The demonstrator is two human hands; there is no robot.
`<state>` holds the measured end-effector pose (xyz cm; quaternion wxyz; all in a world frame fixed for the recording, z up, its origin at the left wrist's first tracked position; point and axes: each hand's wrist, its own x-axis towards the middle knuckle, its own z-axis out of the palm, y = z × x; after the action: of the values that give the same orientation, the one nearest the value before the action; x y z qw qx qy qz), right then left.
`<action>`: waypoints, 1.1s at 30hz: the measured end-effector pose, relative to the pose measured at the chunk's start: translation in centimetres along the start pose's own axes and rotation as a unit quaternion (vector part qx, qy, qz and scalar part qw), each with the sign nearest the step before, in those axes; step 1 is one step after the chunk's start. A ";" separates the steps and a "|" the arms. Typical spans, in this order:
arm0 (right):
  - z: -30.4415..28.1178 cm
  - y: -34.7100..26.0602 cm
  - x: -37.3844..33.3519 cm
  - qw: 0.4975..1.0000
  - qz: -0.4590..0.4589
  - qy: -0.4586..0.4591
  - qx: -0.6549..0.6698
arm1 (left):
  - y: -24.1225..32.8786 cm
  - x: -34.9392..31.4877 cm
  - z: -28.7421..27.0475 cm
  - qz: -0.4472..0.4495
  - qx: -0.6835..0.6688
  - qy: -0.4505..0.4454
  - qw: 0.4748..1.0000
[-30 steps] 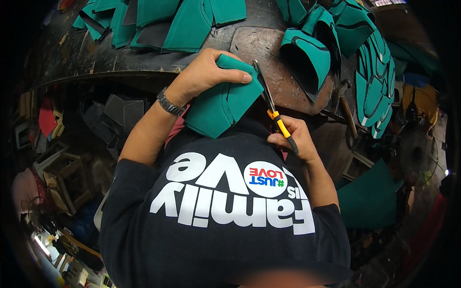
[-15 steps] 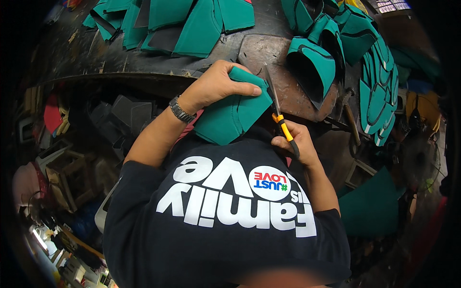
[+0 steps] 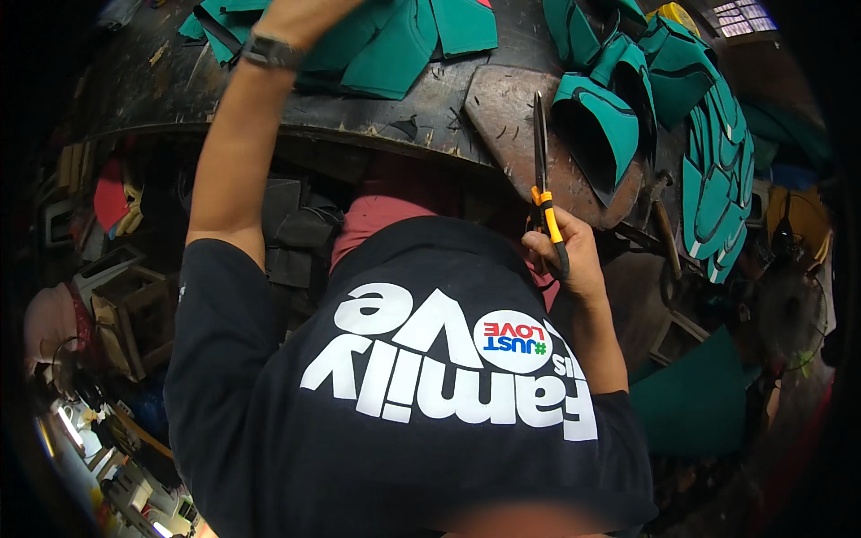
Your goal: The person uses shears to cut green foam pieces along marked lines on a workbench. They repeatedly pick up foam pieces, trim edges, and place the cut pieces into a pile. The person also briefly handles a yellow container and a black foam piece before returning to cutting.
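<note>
My right hand [image 3: 572, 254] is closed round a pair of scissors [image 3: 549, 211] with yellow and black handles. Their dark blades look closed together and point away from me, over a brown board [image 3: 502, 108] on the table. My left hand [image 3: 305, 20] reaches to the far left, above a pile of green fabric pieces [image 3: 395, 65]. The upper picture edge cuts off its fingers, so whether they hold anything is hidden. Dark-backed, curved green pieces [image 3: 599, 121] stand on the right part of the board and beside it.
Overlapping green pieces with black edging [image 3: 717, 188] hang along the right of the dark table [image 3: 179, 99]. A hammer-like tool with a wooden handle [image 3: 664, 235] leans near the board. Below the table edge lie dark scraps [image 3: 300, 220]; a wooden stool [image 3: 134, 309] stands left.
My left hand has moved from in front of me to the far-left pile, and the green piece it held is no longer seen in front of me. The scissors have swung more upright.
</note>
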<state>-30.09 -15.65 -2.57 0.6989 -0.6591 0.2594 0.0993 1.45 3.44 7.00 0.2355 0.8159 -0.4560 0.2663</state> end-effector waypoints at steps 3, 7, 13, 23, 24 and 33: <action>0.1 0.5 -0.3 1.000 -0.002 0.010 -0.001 | 2.2 -4.2 2.4 0.008 0.084 -0.099 0.991; -0.6 0.9 -0.8 0.999 0.025 0.027 0.014 | 1.9 -8.8 5.2 0.043 0.093 -0.162 0.981; -0.3 0.5 -0.5 0.999 0.032 0.008 0.027 | -4.7 -6.8 5.8 0.114 0.160 -0.183 0.963; 0.0 0.0 -1.2 0.999 0.034 0.009 0.028 | 4.6 -9.8 6.5 0.112 -0.012 -0.140 0.984; -0.1 -0.1 -1.0 0.999 0.025 -0.001 0.032 | 6.3 -10.6 6.8 0.089 -0.043 -0.165 0.981; -2.3 -1.5 -1.4 0.995 -0.066 0.046 0.061 | 8.3 -15.5 3.7 0.099 -0.198 -0.235 0.946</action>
<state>-31.06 -17.80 -0.61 0.7302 -0.6346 0.2531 0.0065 -11.79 6.75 -4.63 0.2507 0.7428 -0.6208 -0.0071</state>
